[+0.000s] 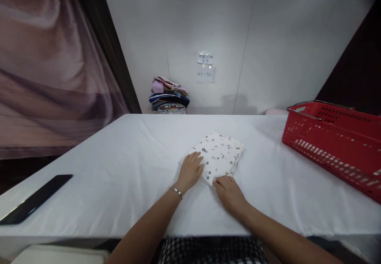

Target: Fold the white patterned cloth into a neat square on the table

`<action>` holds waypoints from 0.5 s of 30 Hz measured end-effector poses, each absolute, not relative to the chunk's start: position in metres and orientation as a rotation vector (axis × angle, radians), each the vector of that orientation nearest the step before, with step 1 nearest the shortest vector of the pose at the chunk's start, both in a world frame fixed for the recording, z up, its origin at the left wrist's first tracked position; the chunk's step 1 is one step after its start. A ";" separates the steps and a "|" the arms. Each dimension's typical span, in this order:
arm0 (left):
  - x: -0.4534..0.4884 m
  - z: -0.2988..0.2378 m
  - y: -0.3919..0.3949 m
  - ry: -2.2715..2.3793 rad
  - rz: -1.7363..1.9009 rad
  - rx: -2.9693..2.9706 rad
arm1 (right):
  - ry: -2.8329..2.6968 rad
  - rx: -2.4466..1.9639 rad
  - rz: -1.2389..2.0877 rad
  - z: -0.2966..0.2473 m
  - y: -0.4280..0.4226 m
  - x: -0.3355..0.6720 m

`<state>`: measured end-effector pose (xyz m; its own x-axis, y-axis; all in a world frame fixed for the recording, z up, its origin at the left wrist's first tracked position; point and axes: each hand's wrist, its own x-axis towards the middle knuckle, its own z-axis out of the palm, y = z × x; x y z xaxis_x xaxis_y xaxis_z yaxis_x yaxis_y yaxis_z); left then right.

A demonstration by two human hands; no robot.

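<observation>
White-clothed table (119, 168): folded patterned cloth (218, 155) is pinned flat by left hand (190, 171) and right hand (229, 190), fingers extended, nothing gripped.

A soft, matt printed cloth (218, 157) lies folded on a matt white tablecloth (119, 168), faintly creased. At the table's right edge, a glossy red plastic basket (333, 145) with metal handles; at its left edge, a glossy black slab (35, 198).
</observation>
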<state>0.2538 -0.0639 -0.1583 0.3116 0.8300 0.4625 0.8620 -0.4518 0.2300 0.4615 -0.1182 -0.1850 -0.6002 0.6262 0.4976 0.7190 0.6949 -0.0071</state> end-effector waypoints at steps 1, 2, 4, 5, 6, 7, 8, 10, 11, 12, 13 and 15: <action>0.256 -0.164 -0.065 -1.604 -0.754 -2.503 | -2.444 -1.031 -0.261 -0.183 -0.120 0.463; 0.257 -0.170 -0.065 -1.607 -0.698 -2.503 | -2.457 -1.030 -0.245 -0.180 -0.123 0.464; 0.257 -0.179 -0.066 -1.617 -0.629 -2.491 | -2.498 -1.045 -0.178 -0.169 -0.127 0.466; 0.256 -0.182 -0.066 -1.618 -0.611 -2.486 | -2.521 -1.053 -0.128 -0.161 -0.128 0.466; 0.256 -0.184 -0.067 -1.615 -0.598 -2.484 | -2.536 -1.057 -0.074 -0.152 -0.127 0.466; 0.255 -0.184 -0.067 -1.614 -0.588 -2.481 | -2.540 -1.055 -0.025 -0.144 -0.125 0.465; 0.255 -0.184 -0.067 -1.614 -0.581 -2.477 | -2.533 -1.047 0.010 -0.136 -0.121 0.464; 0.255 -0.183 -0.067 -1.614 -0.571 -2.474 | -2.513 -1.046 0.036 -0.126 -0.111 0.461; 0.254 -0.183 -0.067 -1.613 -0.571 -2.473 | -2.521 -1.065 0.042 -0.125 -0.106 0.459; 0.254 -0.183 -0.067 -1.610 -0.577 -2.472 | -2.551 -1.094 0.058 -0.127 -0.102 0.457; 0.254 -0.184 -0.067 -1.606 -0.585 -2.473 | -2.595 -1.128 0.084 -0.133 -0.098 0.456; 0.253 -0.183 -0.066 -1.609 -0.601 -2.481 | -2.689 -1.179 0.160 -0.149 -0.093 0.455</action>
<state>0.2532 -0.0662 -0.1830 0.3543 0.8489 0.3922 0.8982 -0.4256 0.1100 0.4547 -0.0932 -0.1492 -0.6618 0.7367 0.1392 0.7150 0.6760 -0.1784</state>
